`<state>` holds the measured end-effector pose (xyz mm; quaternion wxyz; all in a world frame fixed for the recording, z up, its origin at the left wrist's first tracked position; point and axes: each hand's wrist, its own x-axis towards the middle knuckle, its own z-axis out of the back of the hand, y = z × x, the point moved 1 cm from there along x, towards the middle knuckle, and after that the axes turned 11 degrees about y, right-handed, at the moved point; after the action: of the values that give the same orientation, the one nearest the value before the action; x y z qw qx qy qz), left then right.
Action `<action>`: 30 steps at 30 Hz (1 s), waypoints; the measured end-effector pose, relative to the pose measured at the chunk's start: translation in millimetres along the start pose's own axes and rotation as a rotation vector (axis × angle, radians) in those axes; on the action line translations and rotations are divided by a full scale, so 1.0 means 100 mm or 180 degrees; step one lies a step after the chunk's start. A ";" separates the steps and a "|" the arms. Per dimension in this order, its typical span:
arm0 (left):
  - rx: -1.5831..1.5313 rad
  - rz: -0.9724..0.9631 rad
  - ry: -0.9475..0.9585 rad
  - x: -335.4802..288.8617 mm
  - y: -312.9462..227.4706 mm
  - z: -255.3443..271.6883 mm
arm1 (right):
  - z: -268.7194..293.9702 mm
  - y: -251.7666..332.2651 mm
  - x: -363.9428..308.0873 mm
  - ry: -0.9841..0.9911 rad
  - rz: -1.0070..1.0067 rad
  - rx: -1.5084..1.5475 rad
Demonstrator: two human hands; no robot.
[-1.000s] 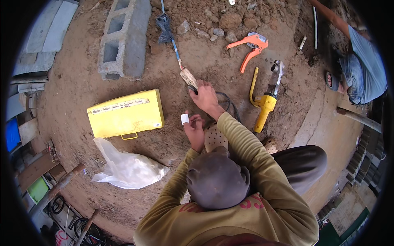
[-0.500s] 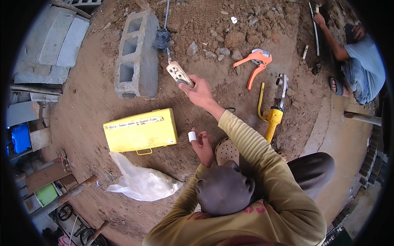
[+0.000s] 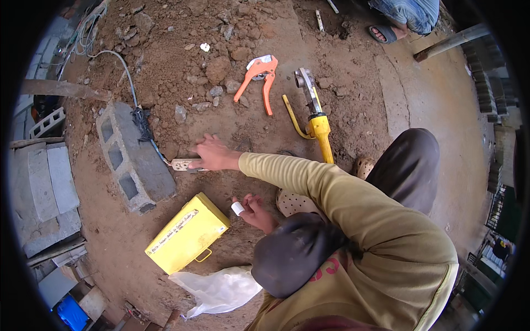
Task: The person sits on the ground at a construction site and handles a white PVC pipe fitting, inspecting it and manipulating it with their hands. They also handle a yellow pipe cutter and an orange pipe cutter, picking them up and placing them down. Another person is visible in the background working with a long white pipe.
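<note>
My right hand (image 3: 214,156) reaches out to the left on a yellow-sleeved arm and grips the end of a beige socket strip (image 3: 181,164). The strip lies on the dirt beside a grey concrete block (image 3: 135,160). Its blue-grey cable (image 3: 126,74) runs up past the block. My left hand (image 3: 256,212) stays close to my body and pinches a small white cylinder fitting (image 3: 237,208). A yellow metal case (image 3: 186,234) lies just left of that hand.
An orange pipe cutter (image 3: 258,74) and a yellow-handled pipe welding tool (image 3: 316,118) lie on the dirt ahead. A white plastic bag (image 3: 218,289) is near my side. Concrete slabs (image 3: 49,193) are stacked at left. Another person (image 3: 408,14) crouches at the top right.
My right hand has carried the socket strip to the left and down onto the dirt by the concrete block. My left hand still holds the white fitting.
</note>
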<state>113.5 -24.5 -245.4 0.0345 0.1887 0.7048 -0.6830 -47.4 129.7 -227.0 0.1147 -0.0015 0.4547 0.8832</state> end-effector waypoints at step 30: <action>0.2403 -0.1762 0.1851 1.62 -0.75 -1.55 | 0.79 -0.88 -2.22 -0.1624 -0.3117 0.2844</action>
<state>-27.0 162.7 -214.1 -0.4125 0.1765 0.4148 -0.7916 194.9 197.5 -227.2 0.5910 0.0485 0.6795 0.4320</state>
